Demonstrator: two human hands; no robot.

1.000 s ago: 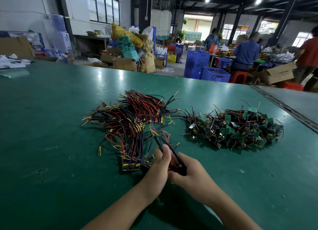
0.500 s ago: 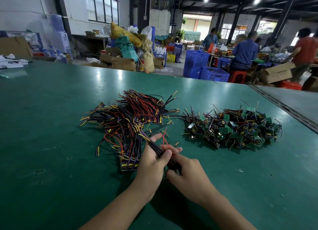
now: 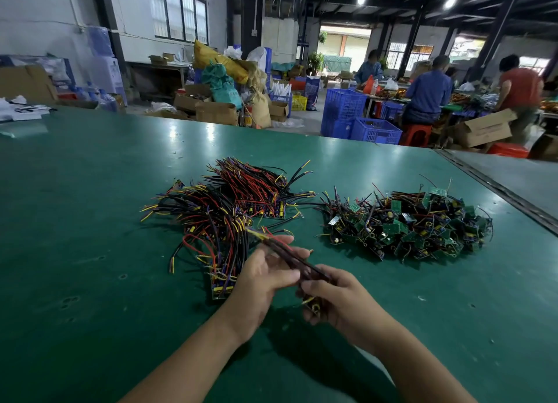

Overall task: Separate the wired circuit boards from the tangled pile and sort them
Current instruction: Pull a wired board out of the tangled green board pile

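A tangled pile (image 3: pixel 407 224) of small green circuit boards with short wires lies on the green table (image 3: pixel 90 221) at the right. Left of it lies a sorted heap (image 3: pixel 229 209) of boards with long red, black and yellow wires laid side by side. My right hand (image 3: pixel 335 297) grips one wired circuit board (image 3: pixel 314 304) just above the table; its bundled wires (image 3: pixel 283 251) run up and left. My left hand (image 3: pixel 265 279) pinches those wires between thumb and fingers.
A seam (image 3: pixel 495 188) in the table runs diagonally at the right edge. Beyond the far table edge stand blue crates (image 3: pixel 359 119), cardboard boxes (image 3: pixel 217 112) and sacks. Several people (image 3: pixel 425 94) work at benches at the back right. Papers (image 3: pixel 21 112) lie at the far left.
My right hand has drawn the board back toward me, away from the sorted heap. My left hand has slid along the wires, which now stretch straight between both hands.
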